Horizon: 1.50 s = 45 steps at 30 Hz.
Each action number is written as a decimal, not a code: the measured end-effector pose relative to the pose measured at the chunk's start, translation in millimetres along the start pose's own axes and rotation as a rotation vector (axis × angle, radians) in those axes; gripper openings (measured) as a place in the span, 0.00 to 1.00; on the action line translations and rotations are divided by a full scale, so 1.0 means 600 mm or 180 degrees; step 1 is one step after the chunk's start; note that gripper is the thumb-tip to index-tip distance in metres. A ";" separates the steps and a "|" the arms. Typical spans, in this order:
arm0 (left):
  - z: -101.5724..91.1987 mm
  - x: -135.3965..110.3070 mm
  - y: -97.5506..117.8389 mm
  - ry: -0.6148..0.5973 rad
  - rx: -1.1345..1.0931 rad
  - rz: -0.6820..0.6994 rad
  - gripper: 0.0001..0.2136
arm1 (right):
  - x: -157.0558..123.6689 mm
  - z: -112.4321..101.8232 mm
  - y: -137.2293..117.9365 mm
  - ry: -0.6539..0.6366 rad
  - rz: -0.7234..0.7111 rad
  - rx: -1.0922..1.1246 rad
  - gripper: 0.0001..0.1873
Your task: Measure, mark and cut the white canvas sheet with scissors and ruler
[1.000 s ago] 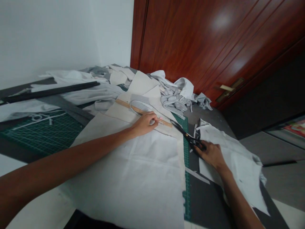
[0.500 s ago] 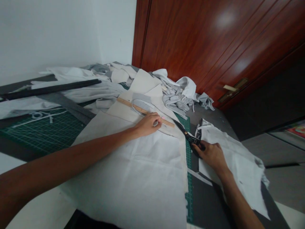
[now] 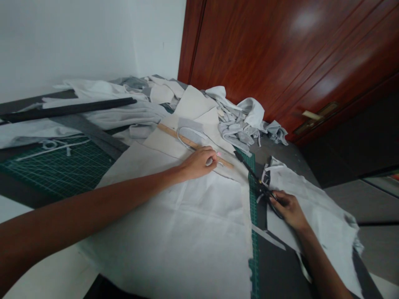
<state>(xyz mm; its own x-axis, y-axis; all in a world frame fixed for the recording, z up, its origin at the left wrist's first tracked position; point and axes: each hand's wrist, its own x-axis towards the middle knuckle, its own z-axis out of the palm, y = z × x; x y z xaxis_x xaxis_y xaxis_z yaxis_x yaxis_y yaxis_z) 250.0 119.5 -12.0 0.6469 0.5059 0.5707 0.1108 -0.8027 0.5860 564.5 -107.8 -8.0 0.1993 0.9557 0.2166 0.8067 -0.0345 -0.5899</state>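
My left hand [image 3: 198, 163] rests curled on a wooden ruler [image 3: 190, 142], which lies across layered pale cloth; a small pale object shows at its fingertips. My right hand [image 3: 289, 210] grips black-handled tailor's shears [image 3: 260, 185], their long blades pointing up and left. The shears sit at the edge of a ragged white cloth piece [image 3: 314, 220]. A large white cloth sheet [image 3: 174, 224] spreads below my left arm. A strip of green cutting mat [image 3: 253, 207] shows between the two cloths.
A second green cutting mat [image 3: 59, 170] lies at the left, with a long black rod [image 3: 71, 109] beyond it. Crumpled grey fabric [image 3: 238, 128] is heaped at the back, against a reddish wooden door [image 3: 280, 50]. Grey floor lies to the right.
My right hand and the shears have moved down and right along the cloth. The blades now point more steeply up. My view has tilted slightly, and my left hand stays on the ruler.
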 end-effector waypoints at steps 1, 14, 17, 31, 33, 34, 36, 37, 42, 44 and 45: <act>0.000 0.000 0.000 -0.0005 0.0004 -0.0010 0.05 | -0.001 -0.001 0.001 0.0008 0.0089 0.0141 0.32; 0.000 0.002 -0.003 -0.0168 0.0090 0.0040 0.06 | 0.004 -0.009 -0.024 0.0398 0.0379 0.2043 0.34; -0.001 0.003 -0.002 -0.0218 0.0106 0.0019 0.06 | 0.004 -0.010 -0.032 0.0153 0.0421 0.2039 0.35; -0.003 0.005 -0.004 -0.0283 0.0102 0.0001 0.07 | -0.004 0.001 -0.023 0.0068 0.0218 0.2207 0.35; -0.002 0.005 -0.004 -0.0273 0.0071 0.0017 0.07 | -0.004 0.000 -0.023 0.0088 0.0215 0.2217 0.35; -0.002 0.005 -0.004 -0.0266 0.0063 0.0022 0.07 | -0.004 0.000 -0.023 0.0088 0.0214 0.2209 0.35; -0.001 0.005 -0.005 -0.0262 0.0058 0.0014 0.07 | -0.004 0.000 -0.023 0.0052 0.0226 0.2145 0.34; -0.001 0.004 -0.005 -0.0262 0.0061 0.0005 0.07 | -0.003 -0.001 -0.023 0.0042 0.0240 0.2095 0.34; -0.001 0.004 -0.005 -0.0265 0.0095 0.0024 0.07 | -0.004 0.000 -0.019 0.0092 0.0247 0.1970 0.35; -0.002 0.004 -0.005 -0.0277 0.0107 0.0043 0.07 | -0.005 -0.001 -0.015 0.0114 0.0193 0.1884 0.35; -0.002 0.004 -0.004 -0.0284 0.0106 0.0052 0.07 | -0.005 -0.002 -0.013 0.0119 0.0167 0.1815 0.35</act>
<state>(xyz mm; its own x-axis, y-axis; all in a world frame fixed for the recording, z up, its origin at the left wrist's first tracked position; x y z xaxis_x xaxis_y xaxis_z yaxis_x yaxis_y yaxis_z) 250.3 123.3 -11.5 0.7132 0.4637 0.5257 0.1236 -0.8214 0.5568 558.2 -110.9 -3.1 0.2589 0.9456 0.1968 0.3696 0.0913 -0.9247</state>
